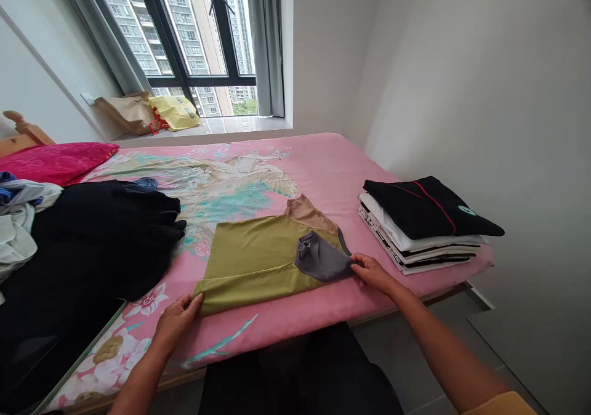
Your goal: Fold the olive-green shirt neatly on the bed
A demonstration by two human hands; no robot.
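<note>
An olive-green shirt (253, 249) with a tan upper part and grey sleeves lies on the bed, its near side folded over lengthwise. My left hand (178, 319) pinches the shirt's lower corner at the left. At the other end, my right hand (372, 272) grips the shirt by the grey shoulder edge. The grey sleeve (323, 258) is folded back on top of the green body. Both thumbs show on top of the cloth; the fingers beneath are partly hidden.
To the right stands a stack of folded clothes (415, 242), a black garment with red piping on top. A heap of dark clothing (101, 236) covers the left of the pink floral bedsheet (323, 156). Paper and yellow bags (173, 112) sit on the windowsill.
</note>
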